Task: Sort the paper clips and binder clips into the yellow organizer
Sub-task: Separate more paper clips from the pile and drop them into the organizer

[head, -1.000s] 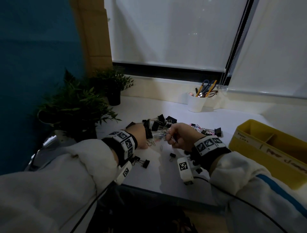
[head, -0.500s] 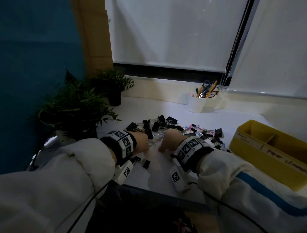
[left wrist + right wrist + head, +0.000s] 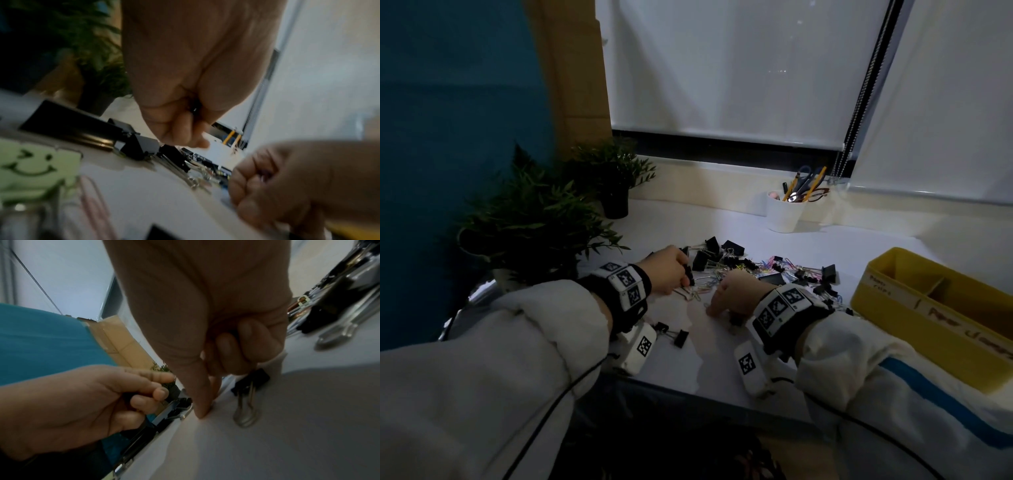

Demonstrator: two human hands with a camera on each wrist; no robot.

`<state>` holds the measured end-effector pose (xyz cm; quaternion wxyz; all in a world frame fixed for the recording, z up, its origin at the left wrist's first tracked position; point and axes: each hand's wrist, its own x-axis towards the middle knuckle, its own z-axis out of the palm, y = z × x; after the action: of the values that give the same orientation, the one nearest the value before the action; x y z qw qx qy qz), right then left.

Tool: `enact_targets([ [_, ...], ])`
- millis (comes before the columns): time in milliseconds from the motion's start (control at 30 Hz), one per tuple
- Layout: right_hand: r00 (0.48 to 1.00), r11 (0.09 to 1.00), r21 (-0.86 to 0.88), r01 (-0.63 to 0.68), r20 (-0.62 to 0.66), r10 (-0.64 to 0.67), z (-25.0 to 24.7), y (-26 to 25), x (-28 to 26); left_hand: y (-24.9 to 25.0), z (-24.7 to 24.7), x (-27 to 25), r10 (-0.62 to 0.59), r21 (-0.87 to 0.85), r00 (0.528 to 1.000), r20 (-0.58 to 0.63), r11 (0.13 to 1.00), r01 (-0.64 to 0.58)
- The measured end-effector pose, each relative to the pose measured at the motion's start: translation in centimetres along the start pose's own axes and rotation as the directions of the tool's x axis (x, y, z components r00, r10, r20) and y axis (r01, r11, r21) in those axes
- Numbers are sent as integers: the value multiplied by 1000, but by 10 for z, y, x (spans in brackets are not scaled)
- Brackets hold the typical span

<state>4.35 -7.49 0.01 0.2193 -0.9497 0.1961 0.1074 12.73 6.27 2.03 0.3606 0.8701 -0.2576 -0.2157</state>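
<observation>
A heap of black binder clips and coloured paper clips (image 3: 756, 269) lies on the white table. The yellow organizer (image 3: 914, 310) stands at the right with handwritten labels. My left hand (image 3: 671, 274) is curled round black binder clips (image 3: 689, 274) at the heap's left edge; the binder clips (image 3: 179, 404) show in the right wrist view too. My right hand (image 3: 732, 294) is down on the table, thumb and forefinger (image 3: 202, 408) pinched together at a small paper clip (image 3: 705, 304). Its other fingers are curled over a binder clip (image 3: 249, 384) lying on the table.
Two potted plants (image 3: 534, 222) (image 3: 613, 178) stand at the left. A white cup of pens and scissors (image 3: 786, 212) sits at the back by the window. A loose binder clip (image 3: 678, 337) lies near the front edge. A green smiley note (image 3: 35, 167) is beside my left wrist.
My right hand has dropped from above the heap to the table and turned its fingers down. My left hand has stayed at the heap's left edge.
</observation>
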Motion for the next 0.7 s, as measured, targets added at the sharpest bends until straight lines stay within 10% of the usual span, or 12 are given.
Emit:
enact_targets([
  [233, 998, 995, -86, 57, 9, -57, 0, -7, -6, -3, 9, 3, 168, 605, 972, 161, 762, -232],
  [467, 996, 988, 153, 0, 83, -13, -3, 1, -9, -13, 2, 10, 108, 696, 982, 153, 694, -185],
  [567, 984, 649, 743, -161, 168, 52, -6, 10, -6, -17, -5, 10, 139, 724, 986, 91, 670, -162],
  [700, 994, 385, 921, -64, 22, 111, -12, 24, 1, -17, -9, 11, 288, 698, 957, -16, 689, -196],
])
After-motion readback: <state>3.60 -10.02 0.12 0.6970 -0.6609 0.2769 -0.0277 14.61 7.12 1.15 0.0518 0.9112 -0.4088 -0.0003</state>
